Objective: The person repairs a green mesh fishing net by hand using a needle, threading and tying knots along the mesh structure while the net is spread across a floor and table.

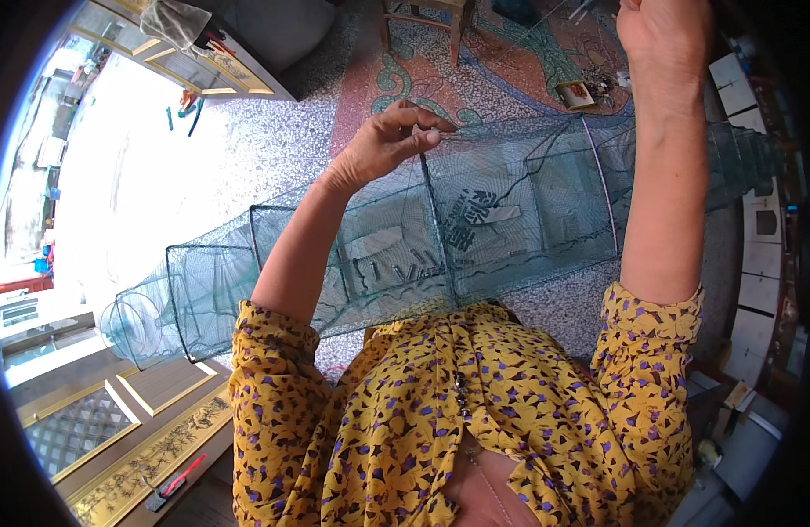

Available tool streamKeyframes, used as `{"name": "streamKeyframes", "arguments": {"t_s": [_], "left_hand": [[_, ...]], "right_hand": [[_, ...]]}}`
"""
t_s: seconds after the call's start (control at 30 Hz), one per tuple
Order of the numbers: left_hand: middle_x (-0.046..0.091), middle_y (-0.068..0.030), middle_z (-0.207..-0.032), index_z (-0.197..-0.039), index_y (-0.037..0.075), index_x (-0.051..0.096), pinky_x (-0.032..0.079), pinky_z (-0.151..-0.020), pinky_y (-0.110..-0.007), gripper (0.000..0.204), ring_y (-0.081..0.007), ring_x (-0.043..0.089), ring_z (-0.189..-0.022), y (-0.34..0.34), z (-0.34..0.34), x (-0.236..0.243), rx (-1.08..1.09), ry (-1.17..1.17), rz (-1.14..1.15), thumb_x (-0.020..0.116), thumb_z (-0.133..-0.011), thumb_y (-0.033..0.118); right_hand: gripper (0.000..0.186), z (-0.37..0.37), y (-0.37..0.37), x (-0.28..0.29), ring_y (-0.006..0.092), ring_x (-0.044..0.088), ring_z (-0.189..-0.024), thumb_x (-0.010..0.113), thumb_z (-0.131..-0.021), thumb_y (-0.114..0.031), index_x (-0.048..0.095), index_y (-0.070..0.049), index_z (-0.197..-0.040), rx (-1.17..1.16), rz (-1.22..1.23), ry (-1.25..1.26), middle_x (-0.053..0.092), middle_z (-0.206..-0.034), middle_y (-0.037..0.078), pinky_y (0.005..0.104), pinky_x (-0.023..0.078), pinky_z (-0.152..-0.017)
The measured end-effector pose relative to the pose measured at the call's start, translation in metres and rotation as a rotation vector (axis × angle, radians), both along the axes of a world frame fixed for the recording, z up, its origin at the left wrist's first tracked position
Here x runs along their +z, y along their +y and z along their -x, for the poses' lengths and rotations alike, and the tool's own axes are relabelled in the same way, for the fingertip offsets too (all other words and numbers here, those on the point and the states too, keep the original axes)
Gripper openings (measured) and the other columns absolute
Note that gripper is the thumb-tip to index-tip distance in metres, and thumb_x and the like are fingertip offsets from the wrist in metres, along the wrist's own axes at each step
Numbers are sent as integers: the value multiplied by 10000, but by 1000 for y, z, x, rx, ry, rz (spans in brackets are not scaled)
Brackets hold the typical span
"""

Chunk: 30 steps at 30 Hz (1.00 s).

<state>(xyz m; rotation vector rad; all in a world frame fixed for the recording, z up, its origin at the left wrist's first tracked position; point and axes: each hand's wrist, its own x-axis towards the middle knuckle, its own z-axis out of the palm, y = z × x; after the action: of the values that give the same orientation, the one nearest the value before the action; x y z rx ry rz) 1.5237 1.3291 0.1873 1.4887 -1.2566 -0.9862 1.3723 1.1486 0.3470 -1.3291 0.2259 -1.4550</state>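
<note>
Green mesh fish trap (554, 206) is stretching crosswise in front of the person's torso, above the floor. It is probably weighing little: netting soft and snag-prone, dark frame (433, 207) stiff, so its rim is seeming the surer hold. Left hand (393, 145) is curling, thumb and forefinger nearly meeting, apparently pinching the trap's upper edge. Right hand (665, 33) is extending past the view's top; fingers cropped, grip undeterminable. Terrazzo floor (574, 295) is showing coloured inlay; wooden stool or chair (456, 33) is standing beyond.

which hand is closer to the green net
Left: the left hand is at the upper edge of the net; the right hand is farther away, above it at the picture's top.
</note>
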Motion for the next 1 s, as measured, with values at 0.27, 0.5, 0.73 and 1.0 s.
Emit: {"name": "streamKeyframes", "arguments": {"t_s": [0.27,0.5,0.73,1.0], "left_hand": [[640,-35,-951,-975,45,634,437,-834,-279,308,-126,577,-908,0,-25,-21,319,222,-145,564,-894,334],[654,-77,-965,-968,14,616,472,-826,-278,259,-157,618,-896,-7,-20,-14,331,407,-144,550,-906,257],[640,-26,-883,-950,45,630,486,-722,-225,205,-99,604,-807,-6,-22,-14,335,457,-128,552,-911,231],[612,29,-780,-985,49,666,417,-568,-179,205,-30,499,-643,-7,-23,-8,276,297,-332,616,-871,212]], "right_hand": [[116,21,36,-90,47,516,-592,570,-889,-179,625,-95,-947,256,409,769,567,-669,-36,198,417,-535],[153,32,76,-160,282,641,-689,582,-842,-241,642,-113,-900,229,354,1320,659,-751,90,382,498,-620],[153,19,81,-175,308,636,-703,590,-824,-228,638,-97,-886,135,344,1285,653,-758,119,401,494,-612],[170,2,85,-187,290,620,-601,573,-852,-227,596,-62,-823,33,345,1176,630,-635,81,369,459,-552]]}}
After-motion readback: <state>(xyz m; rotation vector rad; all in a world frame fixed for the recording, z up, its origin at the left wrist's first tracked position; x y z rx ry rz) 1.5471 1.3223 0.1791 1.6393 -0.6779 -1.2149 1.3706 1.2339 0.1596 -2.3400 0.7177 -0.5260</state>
